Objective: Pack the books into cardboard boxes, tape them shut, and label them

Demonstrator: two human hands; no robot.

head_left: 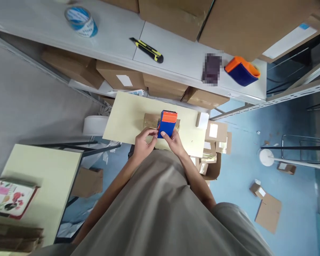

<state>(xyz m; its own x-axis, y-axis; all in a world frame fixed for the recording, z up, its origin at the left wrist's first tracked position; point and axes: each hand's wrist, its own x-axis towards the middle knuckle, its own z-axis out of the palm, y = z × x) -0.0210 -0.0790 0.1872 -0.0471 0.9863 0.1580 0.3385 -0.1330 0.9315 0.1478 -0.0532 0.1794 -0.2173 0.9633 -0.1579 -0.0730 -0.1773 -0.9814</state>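
Grips the blue-and-orange tape dispenser point(168, 128) in the right hand point(176, 143), with the thumb laid on the blue face near the body-side end. Points the toothed orange end away from both hands. Curls thumb and forefinger of the left hand point(144, 145) to the near left edge of the dispenser; cannot tell whether pinched on anything. Directly beyond the hands, partly hidden by the dispenser: a taped cardboard box point(150, 120) on the pale yellow table point(125, 119). Right of the right hand, near the table's edge: a white box point(203, 121). Farther ahead, on the grey shelf point(173, 46): a utility knife point(148, 50) beyond the left hand, a tape roll point(81, 22) farther left, a second dispenser point(241, 73) to the right.
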